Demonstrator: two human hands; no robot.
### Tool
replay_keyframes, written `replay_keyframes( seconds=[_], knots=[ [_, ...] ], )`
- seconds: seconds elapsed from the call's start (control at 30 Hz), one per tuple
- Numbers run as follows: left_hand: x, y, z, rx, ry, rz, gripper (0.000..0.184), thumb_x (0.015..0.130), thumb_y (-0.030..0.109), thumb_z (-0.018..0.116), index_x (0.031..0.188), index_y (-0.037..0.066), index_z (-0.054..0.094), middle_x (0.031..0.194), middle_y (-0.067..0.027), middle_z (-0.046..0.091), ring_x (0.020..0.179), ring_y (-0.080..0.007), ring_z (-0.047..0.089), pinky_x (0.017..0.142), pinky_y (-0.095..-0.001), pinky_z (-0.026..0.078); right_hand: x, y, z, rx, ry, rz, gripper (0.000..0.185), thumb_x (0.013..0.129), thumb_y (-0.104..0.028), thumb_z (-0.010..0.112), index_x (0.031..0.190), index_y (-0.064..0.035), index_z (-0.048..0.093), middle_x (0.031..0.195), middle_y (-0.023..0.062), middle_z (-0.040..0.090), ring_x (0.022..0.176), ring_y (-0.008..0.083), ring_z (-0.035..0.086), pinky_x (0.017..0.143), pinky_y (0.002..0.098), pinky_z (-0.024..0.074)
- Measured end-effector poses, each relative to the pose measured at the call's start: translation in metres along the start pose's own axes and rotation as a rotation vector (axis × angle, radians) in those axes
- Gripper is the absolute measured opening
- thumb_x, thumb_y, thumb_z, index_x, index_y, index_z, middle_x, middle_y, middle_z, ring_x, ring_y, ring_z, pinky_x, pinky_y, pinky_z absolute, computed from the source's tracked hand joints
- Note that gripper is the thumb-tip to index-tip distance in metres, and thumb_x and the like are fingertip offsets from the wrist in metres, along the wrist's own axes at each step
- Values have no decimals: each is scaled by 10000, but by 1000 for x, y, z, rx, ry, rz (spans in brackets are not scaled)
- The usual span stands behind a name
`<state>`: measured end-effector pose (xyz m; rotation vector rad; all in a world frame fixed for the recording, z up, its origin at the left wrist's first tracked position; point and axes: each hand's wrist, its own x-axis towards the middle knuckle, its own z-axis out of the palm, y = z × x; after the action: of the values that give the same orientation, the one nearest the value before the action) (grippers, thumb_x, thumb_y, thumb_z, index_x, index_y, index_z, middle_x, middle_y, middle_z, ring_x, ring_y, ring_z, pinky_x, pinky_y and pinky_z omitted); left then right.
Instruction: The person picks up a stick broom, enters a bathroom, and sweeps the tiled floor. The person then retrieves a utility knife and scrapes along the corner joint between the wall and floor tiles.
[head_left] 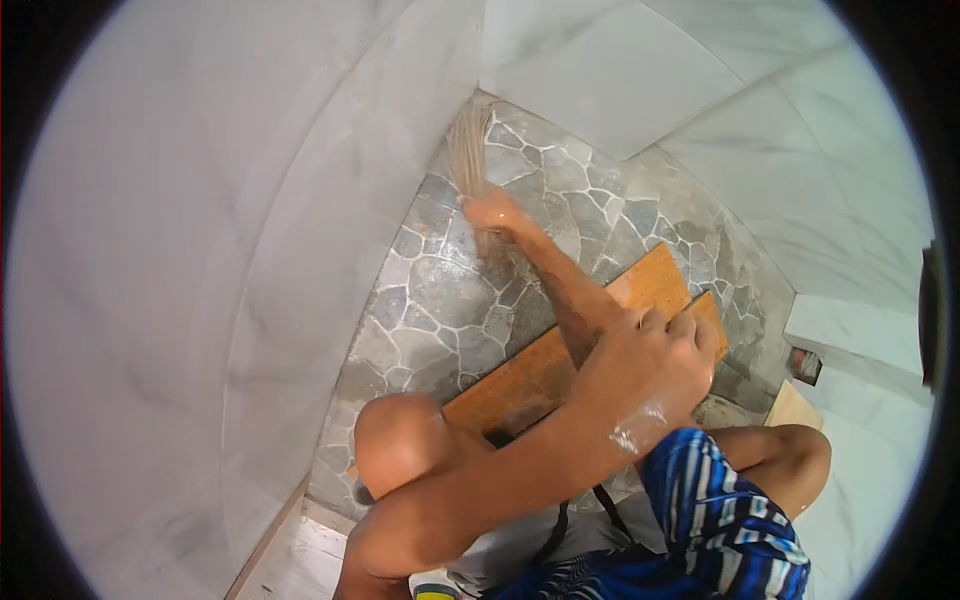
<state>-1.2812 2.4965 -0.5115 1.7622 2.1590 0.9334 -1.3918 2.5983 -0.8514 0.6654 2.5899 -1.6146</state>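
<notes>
"What was around the person?"

"Big pale walls point(150, 280), and then a stone floor point(440, 285). An orange board point(510, 385) was on the floor, closer to the person than the corner was."

"And the stick broom point(466, 145)?"

"It was at the far end of the floor, by the left wall. Its long side ran away from the person, and its thin tips pointed into the corner. A short bit poked out on the near side."

"Which hand was closer to it?"

"The right hand point(490, 212). Its fingers were wrapped around the broom, and most of the sticks were past them. The left hand point(665, 360) was well away, in front of the right arm. Its fingers were bent, but nobody could tell if the palm held anything."
</notes>
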Motion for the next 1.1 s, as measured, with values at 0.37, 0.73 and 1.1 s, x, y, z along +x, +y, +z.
replay_keyframes(
  seconds=[0.37,0.73,1.1],
  knots=[
    [-9,-9,-8,51,-48,-49,149,763,107,651,899,51,625,811,-70,655,817,-206,654,712,-317,479,6,-40,-173,-761,-216,-5,394,926,-312,587,1092,43,539,931,284,648,893,442,631,796,502,485],
    [-3,-1,3,45,-89,-71,166,725,103,670,874,68,604,777,-56,627,774,-195,638,720,-316,464,43,-71,-222,-960,-418,-174,303,873,-226,601,1082,-11,565,924,250,665,868,428,634,758,497,496],
    [6,-4,4,90,-157,-51,203,690,91,688,871,57,602,786,-62,632,790,-209,640,727,-329,466,35,-71,-209,-974,-386,-189,278,850,-185,636,1051,-4,572,919,223,666,891,409,642,768,501,508]
  ],
)
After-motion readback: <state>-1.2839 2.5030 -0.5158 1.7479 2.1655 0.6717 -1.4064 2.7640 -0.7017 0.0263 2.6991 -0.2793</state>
